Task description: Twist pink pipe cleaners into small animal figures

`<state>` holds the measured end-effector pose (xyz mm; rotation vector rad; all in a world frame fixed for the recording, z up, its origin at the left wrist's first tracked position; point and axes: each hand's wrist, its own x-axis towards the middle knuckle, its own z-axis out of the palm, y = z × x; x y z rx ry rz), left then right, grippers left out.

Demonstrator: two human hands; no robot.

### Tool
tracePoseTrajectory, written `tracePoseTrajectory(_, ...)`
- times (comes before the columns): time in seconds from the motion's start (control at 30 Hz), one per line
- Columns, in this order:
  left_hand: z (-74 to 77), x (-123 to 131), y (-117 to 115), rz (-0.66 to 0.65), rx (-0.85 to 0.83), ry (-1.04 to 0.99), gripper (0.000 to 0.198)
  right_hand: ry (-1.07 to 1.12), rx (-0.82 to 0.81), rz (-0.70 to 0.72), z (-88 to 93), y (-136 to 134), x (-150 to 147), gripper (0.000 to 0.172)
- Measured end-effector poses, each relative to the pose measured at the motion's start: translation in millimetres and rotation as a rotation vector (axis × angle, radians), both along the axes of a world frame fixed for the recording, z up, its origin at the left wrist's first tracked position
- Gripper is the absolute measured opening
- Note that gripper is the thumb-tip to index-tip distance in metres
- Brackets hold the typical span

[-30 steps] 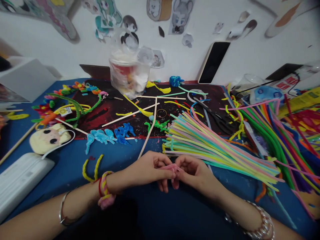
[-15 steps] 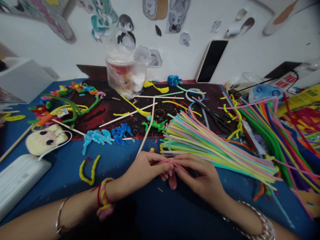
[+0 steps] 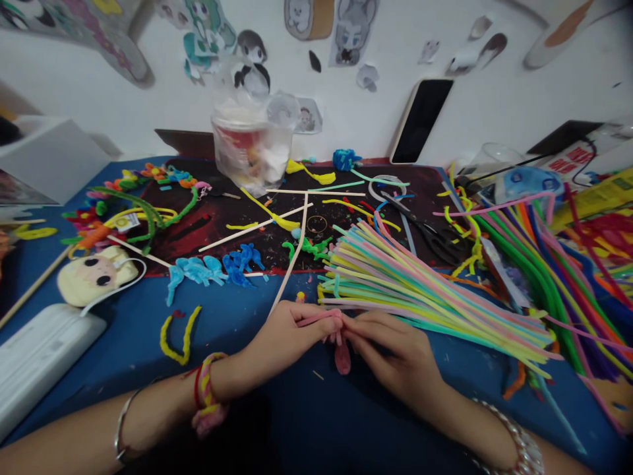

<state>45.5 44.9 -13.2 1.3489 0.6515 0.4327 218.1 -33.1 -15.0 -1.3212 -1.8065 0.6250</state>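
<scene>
Near the front middle of the blue table, my left hand (image 3: 291,333) pinches a pink pipe cleaner piece (image 3: 342,359), whose loop hangs below the fingertips. My right hand (image 3: 395,346) meets it from the right, thumb and fingers closed on the same pink piece. Just behind my right hand lies a large bundle of pastel pipe cleaners (image 3: 405,284). A pale stick (image 3: 291,260) runs back from behind my left hand. Further left rests a bent yellow pipe cleaner (image 3: 184,343).
Blue twisted pieces (image 3: 198,272), a cream plush face (image 3: 96,277) and a white power strip (image 3: 44,363) are on the left. Black scissors (image 3: 435,234), a phone (image 3: 422,122) and colourful pipe cleaners (image 3: 539,284) are on the right. A bagged cup (image 3: 252,148) stands at the back.
My right fingers have shifted slightly and closed nearer together at the pink piece. My left hand has barely moved. The whole view has moved a little.
</scene>
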Motion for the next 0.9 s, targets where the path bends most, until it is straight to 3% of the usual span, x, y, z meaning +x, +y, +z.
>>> tracePoseTrajectory(0.13,-2.3,1,-2,-0.060,-0.179,-0.069,0.030,-0.143,0.093,0.057,-4.7,-2,-1,0.038)
tracePoseTrajectory(0.27,-1.7,4,-6,-0.105,-0.281,-0.115,0.033,-0.060,0.039,0.042,-4.0,0,-2,0.031)
tracePoseTrajectory(0.4,-1.4,7,-10,-0.142,-0.245,-0.073,0.033,0.195,-0.165,-0.054,2.1,5,-2,0.014)
tracePoseTrajectory(0.57,-1.3,8,-15,-0.177,-0.179,-0.025,0.031,0.572,-0.530,-0.067,0.6,9,-6,0.017)
tracePoseTrajectory(0.7,-1.1,7,-17,-0.162,-0.161,0.009,0.036,0.727,-0.615,-0.040,-1.9,11,-7,0.022)
tracePoseTrajectory(0.9,0.8,4,-18,-0.169,-0.061,0.094,0.042,0.745,-0.686,0.028,3.8,12,-5,0.026)
